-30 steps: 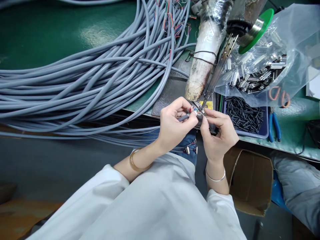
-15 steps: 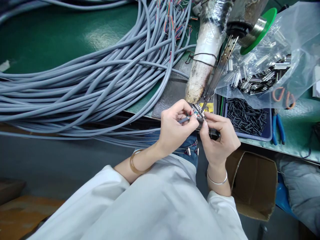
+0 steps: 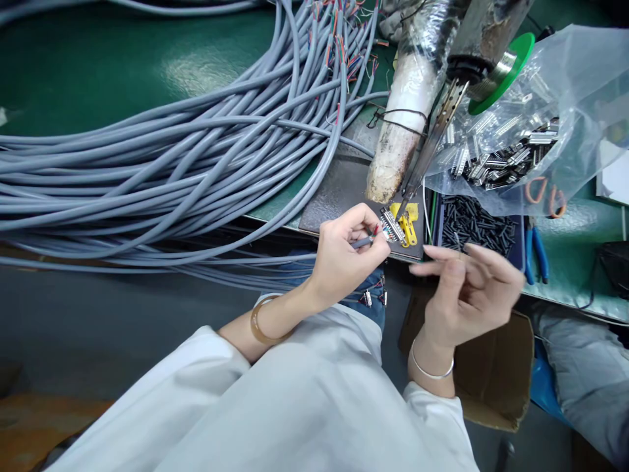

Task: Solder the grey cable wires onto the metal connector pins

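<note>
My left hand (image 3: 351, 252) is closed in a pinch around the end of a grey cable (image 3: 362, 242), with thin coloured wires at its tip. Those wires run to a metal multi-pin connector (image 3: 392, 225), which sits by a yellow holder (image 3: 409, 226) on the dark plate. Touching or just over the connector is the tip of a soldering iron (image 3: 432, 154). To the right, my right hand (image 3: 469, 295) is partly smeared by motion in front of the tray of short black tubes (image 3: 476, 223). A thin, unclear piece shows at its thumb and fingertips.
Many grey cables (image 3: 196, 164) cover the left of the green bench. A wrapped white duct (image 3: 393, 144) hangs beside the iron. On the right are a green solder spool (image 3: 521, 59), a plastic bag of connectors (image 3: 521, 154), blue-handled pliers (image 3: 535, 252) and orange-handled scissors (image 3: 555, 200). Below stands a cardboard box (image 3: 496, 373).
My right hand has moved right, away from the connector to the front of the tube tray. More of the yellow holder now shows. My left hand stays in place.
</note>
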`<state>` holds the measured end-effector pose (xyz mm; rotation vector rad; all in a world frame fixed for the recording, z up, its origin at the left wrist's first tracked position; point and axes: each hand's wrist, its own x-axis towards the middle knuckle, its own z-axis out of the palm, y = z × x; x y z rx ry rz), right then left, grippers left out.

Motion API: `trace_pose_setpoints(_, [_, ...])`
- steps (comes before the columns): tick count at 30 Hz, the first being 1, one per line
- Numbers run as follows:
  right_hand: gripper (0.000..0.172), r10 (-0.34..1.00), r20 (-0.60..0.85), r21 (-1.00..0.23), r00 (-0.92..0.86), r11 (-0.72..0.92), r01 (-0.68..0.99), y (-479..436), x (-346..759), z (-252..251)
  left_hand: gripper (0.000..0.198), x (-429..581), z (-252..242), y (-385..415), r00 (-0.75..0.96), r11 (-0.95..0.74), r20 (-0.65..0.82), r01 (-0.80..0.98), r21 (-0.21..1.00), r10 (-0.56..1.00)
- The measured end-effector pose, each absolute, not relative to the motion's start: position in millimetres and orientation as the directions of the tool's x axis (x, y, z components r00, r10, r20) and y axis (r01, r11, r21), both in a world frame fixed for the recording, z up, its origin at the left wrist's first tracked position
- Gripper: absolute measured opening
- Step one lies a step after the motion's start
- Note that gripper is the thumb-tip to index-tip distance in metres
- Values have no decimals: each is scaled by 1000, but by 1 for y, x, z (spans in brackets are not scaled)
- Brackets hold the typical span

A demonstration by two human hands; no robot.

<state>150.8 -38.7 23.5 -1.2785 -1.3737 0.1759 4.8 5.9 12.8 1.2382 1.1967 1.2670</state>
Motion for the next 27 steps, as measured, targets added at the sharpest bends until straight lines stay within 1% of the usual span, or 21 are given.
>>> trace_pose_setpoints(3, [19, 803, 572, -678, 166, 349, 647, -35, 150, 17, 14, 5, 15, 7, -29, -59, 59, -1, 998, 998])
trace_pose_setpoints(5, [13, 829, 551, -672, 100, 370, 641, -31, 149, 13, 14, 6, 16, 8, -40, -68, 68, 2, 998, 997])
trace_pose_setpoints(8, [8, 828, 557, -664, 63, 399, 632, -24, 146, 10, 14, 7, 17, 11, -62, -94, 95, 23, 995, 994])
trace_pose_setpoints(17, [12, 823, 562, -690, 79, 414, 593, -17, 145, 13, 12, 9, 18, 10, -107, -129, 137, 76, 989, 985])
trace_pose_setpoints(23, [14, 802, 596, -614, 25, 436, 658, -16, 144, 21, 13, 8, 23, 10, -114, -141, 151, 85, 986, 982])
trace_pose_setpoints(27, [16, 790, 613, -608, 15, 459, 648, -18, 145, 19, 12, 7, 21, 11, -82, -118, 124, 69, 991, 989])
